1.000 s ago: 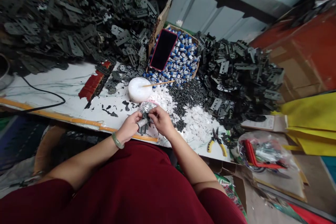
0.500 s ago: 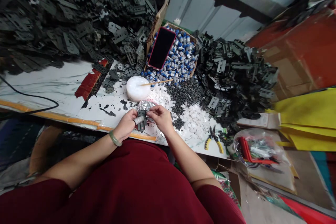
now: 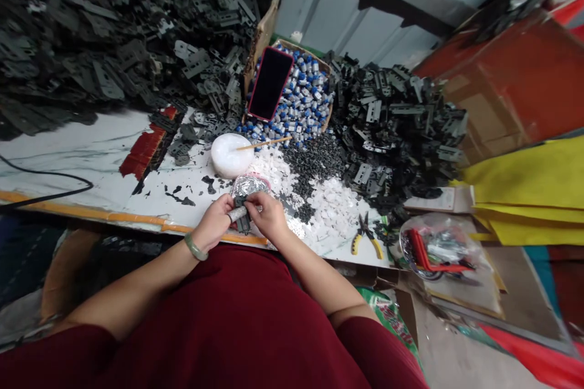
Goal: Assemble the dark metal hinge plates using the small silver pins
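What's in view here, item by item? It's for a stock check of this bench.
Bench top: one, white marbled, centre.
Metal brackets: many, dark grey, heaped left and right.
Cardboard box: one, brown, back centre.
Small parts: many, blue and white, in the box.
Phone: one, black, red case, on those parts.
Granules: one heap, grey, before the box.
Flakes: heaped, white, beside the granules.
Round block: one, white, left of the flakes.
Wooden stick: one, tan, in the block.
Crumpled foil: one, silver, before the block.
Pliers: one, yellow and black, front right.
Plastic bag: one, clear, far right.
Left hand: on a dark bracket.
Right hand: on the same bracket.
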Tool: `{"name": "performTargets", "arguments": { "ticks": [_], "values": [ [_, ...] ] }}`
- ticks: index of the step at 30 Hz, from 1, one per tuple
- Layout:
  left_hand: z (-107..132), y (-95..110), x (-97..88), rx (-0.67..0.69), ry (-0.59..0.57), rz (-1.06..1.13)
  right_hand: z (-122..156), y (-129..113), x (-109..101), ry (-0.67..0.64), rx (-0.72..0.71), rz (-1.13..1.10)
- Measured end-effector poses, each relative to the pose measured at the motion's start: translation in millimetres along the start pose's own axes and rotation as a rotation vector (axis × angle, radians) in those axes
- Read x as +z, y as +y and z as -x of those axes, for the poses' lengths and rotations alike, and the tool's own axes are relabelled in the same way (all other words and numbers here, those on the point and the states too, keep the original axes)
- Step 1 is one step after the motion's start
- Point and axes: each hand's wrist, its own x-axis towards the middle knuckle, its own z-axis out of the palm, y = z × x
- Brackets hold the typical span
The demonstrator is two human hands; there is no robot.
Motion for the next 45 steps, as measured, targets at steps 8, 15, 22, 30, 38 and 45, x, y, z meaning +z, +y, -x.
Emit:
{"name": "performTargets", "arguments": {
  "ticks": [8, 15, 22, 30, 38, 45],
  "values": [
    [-0.6, -0.4, -0.7, -0.034, -0.036, 0.047, -5.5, 47.7, -54.5, 0.131, 0.179, 0.176],
    [-1.8, -5.4, 6.2, -0.05, -0.037, 0.007, -27.7, 66.9, -65.6, -0.027, 0.079, 0.724],
    [-1.0, -8.8, 1.8, -0.056, -0.061, 0.003, -13.7, 62.3, -60.4, -0.265, -0.007, 0.76],
    [-5.9, -14.5, 5.1, -0.077, -0.095, -0.002, 16.0, 68.5, -86.7, -0.054, 0.157, 0.629],
    [-0.5, -15.0, 5.3, -0.056, -0.076, -0.015, 4.3, 59.2, -63.3, -0.166, 0.047, 0.749],
    [-1.8, -16.6, 5.6, -0.074, -0.088, -0.042, 1.2, 58.3, -47.8, -0.172, -0.059, 0.906]
  ]
}}
